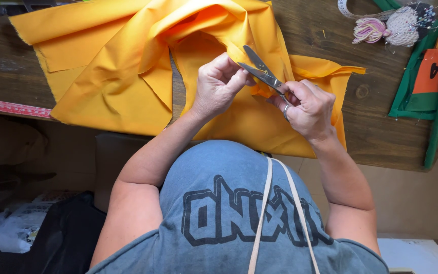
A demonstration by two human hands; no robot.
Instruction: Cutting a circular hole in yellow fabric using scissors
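Note:
A large piece of yellow-orange fabric [117, 66] lies crumpled on a dark wooden table [376, 137]. My right hand [307, 109] holds a pair of metal scissors [259, 71], fingers through the handle rings, blades slightly apart and pointing up-left. My left hand [218, 83] pinches a bit of the fabric right at the blades. Both hands hover over the lower middle of the cloth, close together.
A pincushion stuck with pins [404, 25] and a pink tassel [368, 30] lie at the table's far right. Green and orange fabric pieces [432, 81] sit at the right edge. A red measuring tape [11, 107] runs along the left edge. Dark cloth [51, 233] lies below.

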